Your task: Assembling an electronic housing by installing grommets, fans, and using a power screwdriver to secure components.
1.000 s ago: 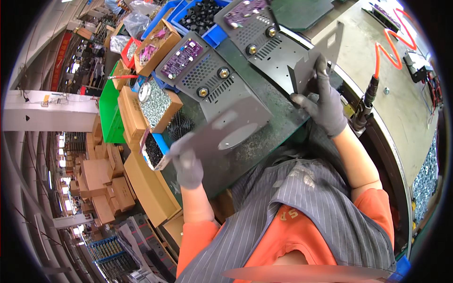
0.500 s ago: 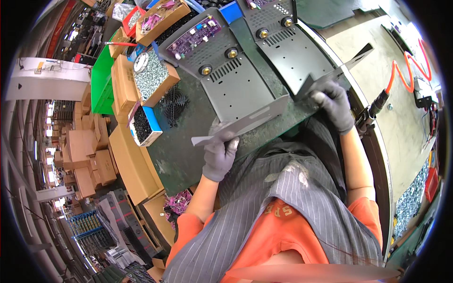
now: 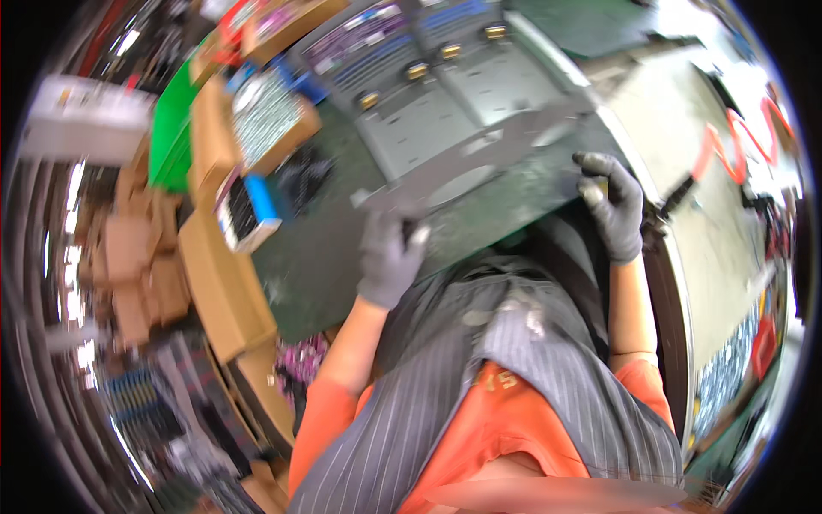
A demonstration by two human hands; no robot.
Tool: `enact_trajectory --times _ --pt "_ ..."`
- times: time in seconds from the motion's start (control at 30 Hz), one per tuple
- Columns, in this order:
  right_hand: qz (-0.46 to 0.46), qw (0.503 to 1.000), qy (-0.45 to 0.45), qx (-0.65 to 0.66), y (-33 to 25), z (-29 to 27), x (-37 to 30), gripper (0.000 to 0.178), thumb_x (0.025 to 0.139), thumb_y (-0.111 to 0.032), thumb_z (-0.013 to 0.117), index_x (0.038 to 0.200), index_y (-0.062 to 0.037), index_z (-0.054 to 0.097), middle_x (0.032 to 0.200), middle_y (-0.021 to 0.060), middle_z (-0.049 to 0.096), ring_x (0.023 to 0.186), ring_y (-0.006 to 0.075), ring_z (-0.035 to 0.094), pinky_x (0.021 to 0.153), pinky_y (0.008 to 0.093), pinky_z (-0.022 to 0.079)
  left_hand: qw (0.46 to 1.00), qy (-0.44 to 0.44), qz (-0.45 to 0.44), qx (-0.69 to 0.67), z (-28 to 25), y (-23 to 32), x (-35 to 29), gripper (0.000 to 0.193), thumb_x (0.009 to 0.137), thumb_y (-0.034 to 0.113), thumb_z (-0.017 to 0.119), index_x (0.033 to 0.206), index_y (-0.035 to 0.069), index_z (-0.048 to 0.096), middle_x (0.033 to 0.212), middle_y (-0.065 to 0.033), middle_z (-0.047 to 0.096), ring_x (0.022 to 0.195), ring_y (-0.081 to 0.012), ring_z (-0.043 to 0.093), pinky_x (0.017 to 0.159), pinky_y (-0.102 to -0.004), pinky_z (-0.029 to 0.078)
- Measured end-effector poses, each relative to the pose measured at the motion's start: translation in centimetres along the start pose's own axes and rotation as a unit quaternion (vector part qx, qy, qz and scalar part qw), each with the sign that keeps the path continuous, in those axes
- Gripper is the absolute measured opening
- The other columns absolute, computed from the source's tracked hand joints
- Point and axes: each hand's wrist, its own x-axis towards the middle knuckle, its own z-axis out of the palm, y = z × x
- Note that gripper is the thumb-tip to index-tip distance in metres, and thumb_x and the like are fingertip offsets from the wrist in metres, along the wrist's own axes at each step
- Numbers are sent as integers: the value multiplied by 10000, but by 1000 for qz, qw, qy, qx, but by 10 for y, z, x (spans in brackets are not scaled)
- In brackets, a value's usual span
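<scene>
Left hand (image 3: 390, 257) fingers clamp metal plate (image 3: 479, 158) end, frame centre; right hand (image 3: 612, 206) curled beside far edge, grip unclear. Keep plate level, support both ends.

Blurred head view, gloved left hand (image 3: 390, 257) gripping one end of a long grey metal plate (image 3: 479, 158), gloved right hand (image 3: 612, 206) near its other end, green desk (image 3: 479, 223) beneath, cardboard boxes (image 3: 214, 274) at left

Matt grey sheet-metal plate (image 3: 479, 158), smooth with a dull sheen; grey knitted cloth gloves on left hand (image 3: 390, 257) and right hand (image 3: 612, 206); dark green desk (image 3: 342, 248), matt and scuffed; brown cardboard boxes (image 3: 218, 283), rough paper surface; glossy orange coiled plastic hose (image 3: 728, 141)
</scene>
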Motion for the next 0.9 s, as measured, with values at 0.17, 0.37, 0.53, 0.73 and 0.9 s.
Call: enact_trajectory --times 0.17,0.37,0.53,0.73,0.9 --pt "-10 958 262 -121 -23 -96 -67 178 813 -34 595 976 29 632 908 125 647 832 169 602 774 280 471 996 26 7 86 -2 4 -6 291 810 189 631 1051 41 562 1020 -203 551 945 -387 539 844 -455 438" --pt "290 647 367 -602 32 -246 -197 472 819 -376 638 1167 -62 580 1131 197 600 1045 337 565 889 424 437 998 -1 -26 54 1 -6 0 267 794 182 624 1017 36 616 1094 -185 559 1040 -370 516 916 -452 408" --pt "530 605 311 -506 63 -308 -320 702 852 -668 374 1099 -67 639 1030 265 620 1006 402 571 869 422 436 997 39 -35 61 9 5 4 268 776 162 623 1018 45 626 1086 -174 577 1041 -364 521 918 -451 406" --pt "512 610 319 -514 40 -289 -291 655 865 -642 386 988 -73 684 906 261 644 899 410 617 773 453 465 995 14 -4 102 9 4 5 317 767 157 642 1059 39 604 1090 -150 584 1032 -339 533 914 -433 409" --pt "526 624 275 -509 35 -277 -263 684 852 -648 405 937 -25 676 891 273 637 866 426 608 736 447 459 995 25 13 99 12 3 6 303 751 175 652 1024 52 612 1049 -147 598 996 -342 546 877 -444 421"
